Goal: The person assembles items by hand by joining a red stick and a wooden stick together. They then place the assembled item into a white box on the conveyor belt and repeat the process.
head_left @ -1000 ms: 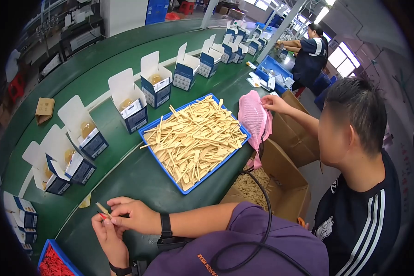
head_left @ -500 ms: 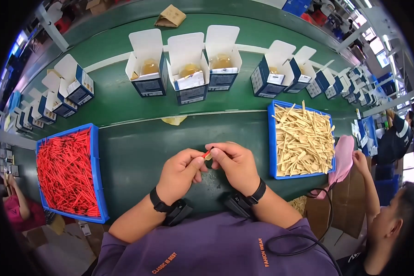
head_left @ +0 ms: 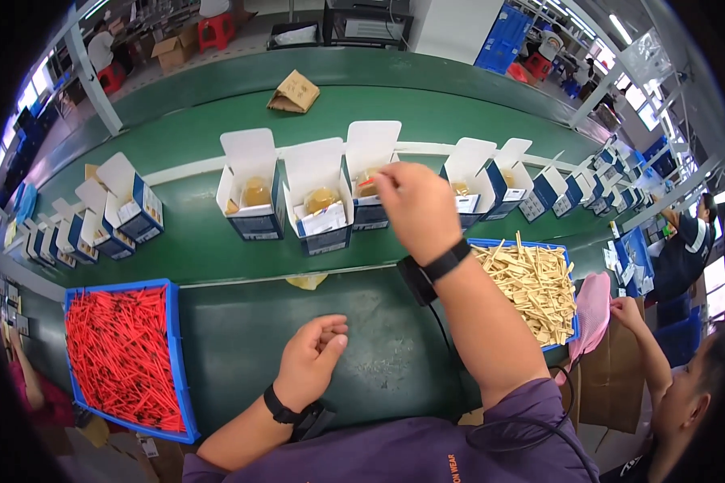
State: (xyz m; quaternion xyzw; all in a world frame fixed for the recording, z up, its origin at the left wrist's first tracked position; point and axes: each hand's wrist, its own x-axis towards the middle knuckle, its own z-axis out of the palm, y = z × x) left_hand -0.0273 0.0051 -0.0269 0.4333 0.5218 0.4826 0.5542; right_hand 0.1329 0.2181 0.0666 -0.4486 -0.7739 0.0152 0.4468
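The right hand (head_left: 423,211) appears to pinch one small red stick (head_left: 366,183) at the mouth of an open box (head_left: 371,214), the landmark here; its lid stands up, apparently leaving room for fingers. The left hand (head_left: 312,362), loosely curled and empty, rests nearer the wearer than that box. Two boxes stand just left of it, two near its right; farther ones overlap beyond counting. Two blue trays flank it on the nearer side, probably for easy reach: red sticks (head_left: 121,354) left, wooden pieces (head_left: 532,282) right, both uncountable.
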